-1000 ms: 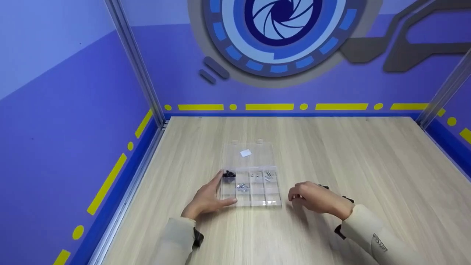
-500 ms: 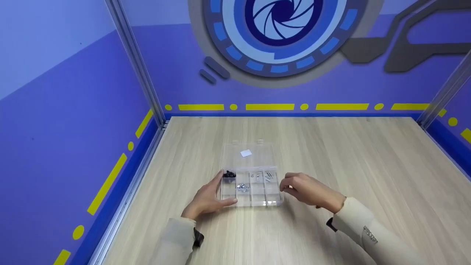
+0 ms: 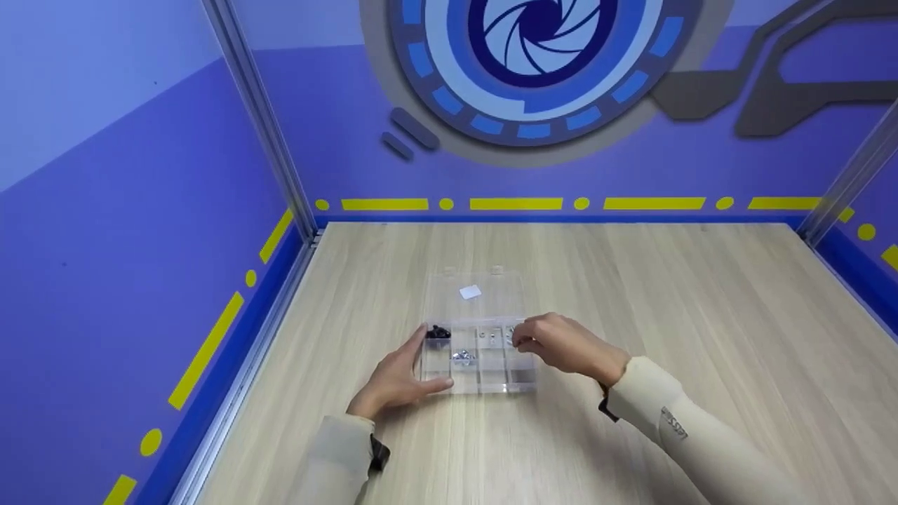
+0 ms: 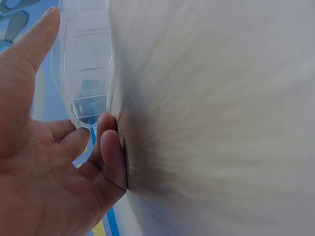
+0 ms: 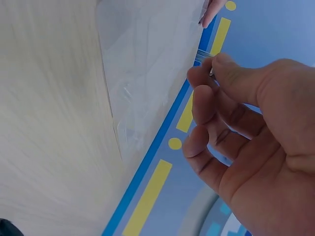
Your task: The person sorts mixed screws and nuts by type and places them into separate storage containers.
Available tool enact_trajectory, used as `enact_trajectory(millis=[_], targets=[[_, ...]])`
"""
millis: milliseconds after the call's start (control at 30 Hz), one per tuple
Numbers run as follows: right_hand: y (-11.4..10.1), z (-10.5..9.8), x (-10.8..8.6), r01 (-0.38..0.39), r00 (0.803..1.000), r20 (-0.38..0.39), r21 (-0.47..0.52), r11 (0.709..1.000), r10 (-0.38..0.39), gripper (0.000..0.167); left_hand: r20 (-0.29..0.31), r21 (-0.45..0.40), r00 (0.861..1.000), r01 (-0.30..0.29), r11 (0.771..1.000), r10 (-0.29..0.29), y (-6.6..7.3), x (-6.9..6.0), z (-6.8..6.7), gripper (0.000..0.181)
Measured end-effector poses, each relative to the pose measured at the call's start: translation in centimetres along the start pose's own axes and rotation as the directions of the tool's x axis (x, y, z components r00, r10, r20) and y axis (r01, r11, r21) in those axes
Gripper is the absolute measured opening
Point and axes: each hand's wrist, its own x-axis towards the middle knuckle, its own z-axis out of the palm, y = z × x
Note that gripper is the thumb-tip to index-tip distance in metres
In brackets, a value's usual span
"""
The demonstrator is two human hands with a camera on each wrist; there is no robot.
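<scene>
A clear plastic compartment box [image 3: 491, 379] lies on the table, lid [image 3: 484, 301] folded back. My left hand [image 3: 394, 379] rests at its left side, thumb along the front edge and index finger against the back-left part. In the left wrist view its thumb and fingers are spread around the end of the box. My right hand [image 3: 565, 344] is over the back-right compartment, partly hiding the silver pieces there. Thumb and index finger pinch a small shiny metal piece [image 5: 212, 73], mostly covered by the fingertips; its exact kind cannot be made out.
Small black parts [image 3: 438, 332] fill the back-left compartment. Small silver parts [image 3: 463, 358] lie in the second column, and a few tiny pieces [image 3: 492, 335] in the third. A white label [image 3: 469, 291] is on the lid. Blue-purple walls and metal posts [image 3: 270, 133] border the wooden table [image 3: 666, 280].
My right hand has moved left and away from me, from the table beside the box to over its back-right compartment. The left hand and the box have stayed put.
</scene>
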Motion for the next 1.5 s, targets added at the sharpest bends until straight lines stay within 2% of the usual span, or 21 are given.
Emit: enact_trajectory(millis=[400,600,833,1200,1500], targets=[[0.2,0.2,2.1,0.031,0.999,-0.040,-0.051,0.998,-0.033,0.015,0.004,0.002,1.000,0.015,1.000,-0.015,0.1,-0.1,0.0,0.116],[0.2,0.3,3.0,0.036,0.999,-0.034,-0.051,0.998,-0.037,0.019,0.001,-0.001,1.000,0.024,1.000,-0.024,0.1,-0.1,0.0,0.117],[0.5,0.9,4.1,0.081,0.996,-0.029,-0.048,0.996,-0.082,0.017,0.004,0.003,1.000,0.019,1.000,-0.019,0.0,0.0,0.1,0.116],[0.5,1.1,5.4,0.042,0.999,-0.015,-0.053,0.998,-0.043,0.014,-0.005,0.004,1.000,0.009,1.000,-0.009,0.1,0.0,0.1,0.116],[0.6,1.8,6.3,0.073,0.997,-0.017,-0.042,0.996,-0.073,0.018,-0.003,-0.003,1.000,0.011,1.000,-0.011,0.1,0.0,0.1,0.116]])
